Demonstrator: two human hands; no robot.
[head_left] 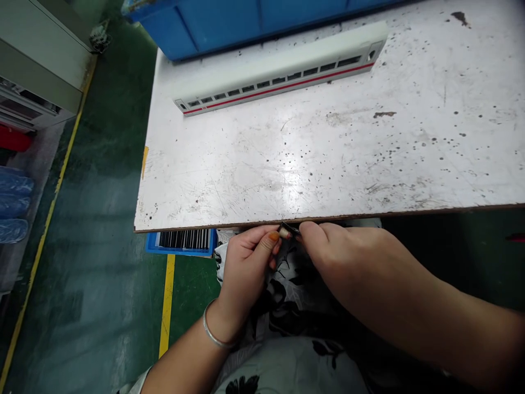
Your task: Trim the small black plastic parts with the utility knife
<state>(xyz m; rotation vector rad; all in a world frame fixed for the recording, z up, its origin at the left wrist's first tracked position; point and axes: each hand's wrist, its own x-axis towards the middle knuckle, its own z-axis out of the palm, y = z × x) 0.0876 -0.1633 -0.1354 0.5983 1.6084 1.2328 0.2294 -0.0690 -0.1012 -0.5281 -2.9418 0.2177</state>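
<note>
My left hand [250, 262], with a bracelet at the wrist, is closed just below the table's front edge. Its thumb and fingers pinch a small pale piece [284, 232]. To the right, my right hand [348, 257] is closed around a thin dark item [292, 229] whose end meets the pale piece. Most of that item is hidden by the fingers, so I cannot make out what it is. Farther back on the white table [254, 169] lies a white model train car body [279, 71] with a red stripe and a row of windows.
A large blue bin [229, 27] stands at the table's back edge. Under the front left corner is a blue crate [180, 243] holding dark, thin pieces in a row. Shelving [41, 49] stands at far left, beside blue wrapped bundles [14, 205].
</note>
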